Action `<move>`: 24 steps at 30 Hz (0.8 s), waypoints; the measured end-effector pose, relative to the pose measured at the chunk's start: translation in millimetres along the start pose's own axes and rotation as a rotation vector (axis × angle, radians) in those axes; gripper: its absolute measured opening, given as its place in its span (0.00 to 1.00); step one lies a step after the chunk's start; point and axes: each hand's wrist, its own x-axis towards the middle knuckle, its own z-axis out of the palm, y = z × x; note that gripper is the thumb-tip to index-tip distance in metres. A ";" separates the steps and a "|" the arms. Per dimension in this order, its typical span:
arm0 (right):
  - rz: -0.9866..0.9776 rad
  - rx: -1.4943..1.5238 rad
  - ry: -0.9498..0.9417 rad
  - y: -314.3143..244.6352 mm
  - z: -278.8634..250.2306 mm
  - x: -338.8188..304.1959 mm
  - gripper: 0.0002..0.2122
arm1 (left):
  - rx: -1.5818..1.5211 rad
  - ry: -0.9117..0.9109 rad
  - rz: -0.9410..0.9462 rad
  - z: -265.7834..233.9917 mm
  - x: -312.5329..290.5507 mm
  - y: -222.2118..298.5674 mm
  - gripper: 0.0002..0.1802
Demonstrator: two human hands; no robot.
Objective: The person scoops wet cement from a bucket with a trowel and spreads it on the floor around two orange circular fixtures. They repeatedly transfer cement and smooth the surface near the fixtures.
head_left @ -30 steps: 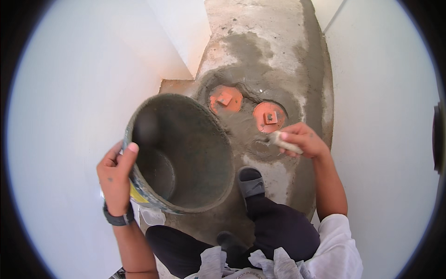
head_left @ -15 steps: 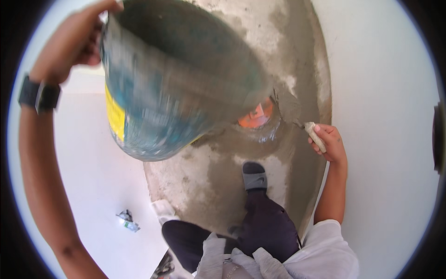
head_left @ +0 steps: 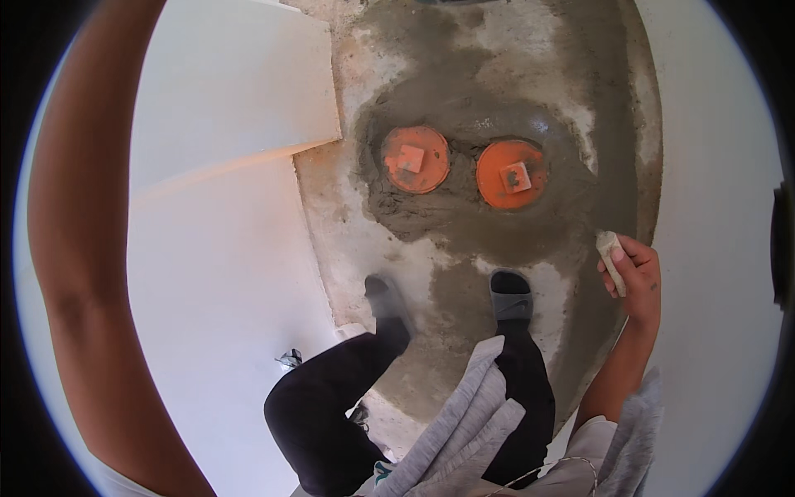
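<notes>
Our left arm [head_left: 87, 248], bare, runs along the picture's left side from half past seven to half past ten; the left hand lies past the top edge, so we cannot tell whether it is spread or gripping. A white wall [head_left: 215, 240] stands at nine o'clock. Near the middle, at six o'clock, is our blurred left sandal [head_left: 383, 298]. At twelve o'clock, a round orange cover [head_left: 416, 160] with a raised square sits in rough grey cement [head_left: 489, 236]. A second orange cover [head_left: 511, 174], just beside it at two o'clock, also has a raised square. Our right sandal [head_left: 511, 296] is at four o'clock. At three o'clock, our right hand [head_left: 633, 273] closes around a pale handle [head_left: 611, 261], beside the right-hand wall [head_left: 720, 248].
</notes>
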 end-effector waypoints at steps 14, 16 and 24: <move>-0.189 -0.569 0.088 -29.4 120.6 62.1 0.16 | -0.415 -0.233 -0.043 -7.6 154.2 -188.9 0.23; -0.232 -0.566 0.127 -28.6 128.4 53.2 0.16 | -0.363 -0.275 -0.050 -15.4 145.5 -184.6 0.26; -0.289 -1.020 -0.069 -32.1 136.4 46.1 0.17 | 0.295 -0.714 0.374 -123.8 -44.4 -305.7 0.25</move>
